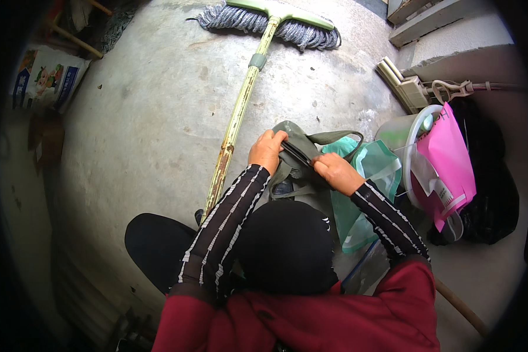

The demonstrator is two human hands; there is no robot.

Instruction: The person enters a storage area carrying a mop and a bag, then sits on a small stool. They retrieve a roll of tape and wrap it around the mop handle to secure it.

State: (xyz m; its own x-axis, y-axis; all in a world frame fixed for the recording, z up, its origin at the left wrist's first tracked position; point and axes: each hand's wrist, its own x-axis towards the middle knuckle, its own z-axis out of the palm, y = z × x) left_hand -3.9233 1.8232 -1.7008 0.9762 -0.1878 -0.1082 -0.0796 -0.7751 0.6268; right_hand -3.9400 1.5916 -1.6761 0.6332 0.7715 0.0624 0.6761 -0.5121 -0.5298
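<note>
An olive-green fabric bag (288,128) with long straps is held up in front of my bent knees. At the left end of its dark opening (297,152), my left hand (266,149) pinches the fabric edge between thumb and fingers. My right hand (336,171) is closed on the other end of that opening, slightly blurred. One loose strap (341,136) arches out beyond my right hand. A translucent green plastic bag (380,165) lies just beside and under my right forearm. What is inside the olive bag cannot be seen.
A mop (308,33) with grey strands lies ahead, its worn pale-green pole (240,119) running back along my left. To the right stands a round plastic bucket (394,130) holding a pink bag (449,163), with black bags (493,198) behind. A printed sack (48,79) stands far left.
</note>
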